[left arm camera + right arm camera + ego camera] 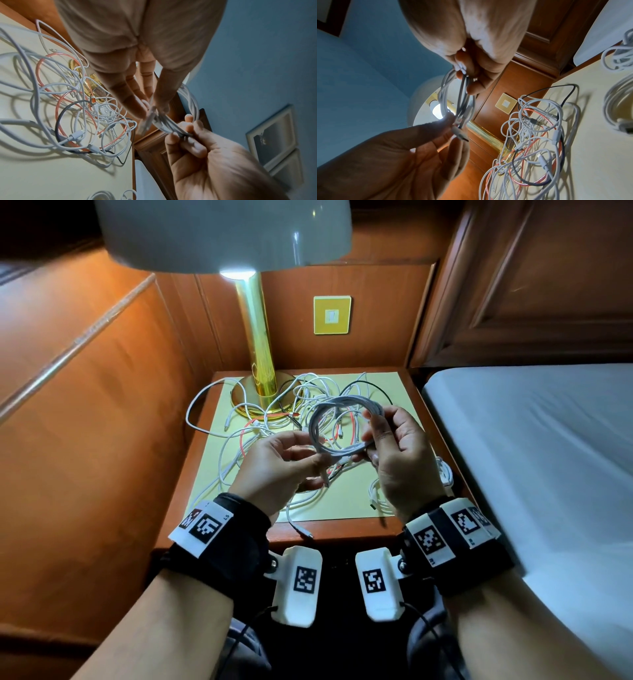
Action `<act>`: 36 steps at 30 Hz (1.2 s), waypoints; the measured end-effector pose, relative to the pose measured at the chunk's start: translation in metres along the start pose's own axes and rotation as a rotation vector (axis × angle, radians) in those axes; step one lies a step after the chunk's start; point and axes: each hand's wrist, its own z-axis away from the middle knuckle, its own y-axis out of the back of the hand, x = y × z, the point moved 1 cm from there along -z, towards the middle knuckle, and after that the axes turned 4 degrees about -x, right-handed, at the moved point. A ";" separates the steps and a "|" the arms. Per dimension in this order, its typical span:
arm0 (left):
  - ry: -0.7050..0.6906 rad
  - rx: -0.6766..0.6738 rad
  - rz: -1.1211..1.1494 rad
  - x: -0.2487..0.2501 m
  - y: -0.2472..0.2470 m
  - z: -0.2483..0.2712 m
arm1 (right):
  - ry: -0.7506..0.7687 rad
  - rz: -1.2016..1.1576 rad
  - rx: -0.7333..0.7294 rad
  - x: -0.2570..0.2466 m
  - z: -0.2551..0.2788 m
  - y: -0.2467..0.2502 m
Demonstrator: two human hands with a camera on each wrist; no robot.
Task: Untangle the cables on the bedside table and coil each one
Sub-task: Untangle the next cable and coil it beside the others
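left hand (274, 463) pinches, right hand (397, 446) clasps smooth round white cable coil (337, 426) above tangled cables (274, 419).

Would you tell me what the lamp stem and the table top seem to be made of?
Lamp stem: apparently polished brass-coloured metal; it is glossy and mirrors the light. Table top: a matt pale yellow panel, possibly laminate or painted, set in a glossy wooden frame.

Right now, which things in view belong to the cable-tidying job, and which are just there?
Part of the job:
- white cable coil, held by left hand and right hand
- tangled cables on the bedside table
- coiled white cables at the table's right edge

Just there:
- lamp
- wall switch
- bed
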 end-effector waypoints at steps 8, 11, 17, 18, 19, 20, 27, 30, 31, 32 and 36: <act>-0.052 0.055 -0.201 -0.003 0.010 -0.002 | 0.026 0.036 -0.029 -0.002 0.001 -0.002; -0.138 0.111 -0.396 -0.004 0.010 -0.004 | 0.035 0.070 -0.010 -0.001 0.000 0.000; -0.314 0.173 -0.703 -0.004 0.007 -0.001 | 0.039 0.143 -0.038 0.000 -0.003 0.003; -0.350 0.193 -0.722 -0.004 0.008 -0.002 | 0.027 0.138 -0.053 -0.001 -0.003 0.004; -0.380 0.213 -0.714 -0.005 0.008 -0.002 | 0.008 0.113 -0.070 0.000 -0.004 0.005; -0.388 0.235 -0.672 -0.006 0.009 -0.002 | -0.021 0.068 -0.086 0.001 -0.005 0.006; -0.191 0.209 -0.075 -0.010 -0.006 -0.002 | -0.083 -0.039 -0.110 0.007 -0.008 0.009; -0.121 0.171 0.118 -0.007 -0.009 -0.002 | -0.084 -0.057 -0.106 0.006 -0.006 0.008; -0.096 0.156 0.164 -0.006 -0.009 -0.003 | -0.084 -0.051 -0.108 0.007 -0.006 0.007; -0.082 0.142 0.192 -0.006 -0.010 -0.004 | -0.085 -0.048 -0.113 0.007 -0.006 0.006; -0.106 0.153 0.150 -0.010 -0.014 -0.005 | -0.113 -0.074 -0.158 0.007 -0.004 0.001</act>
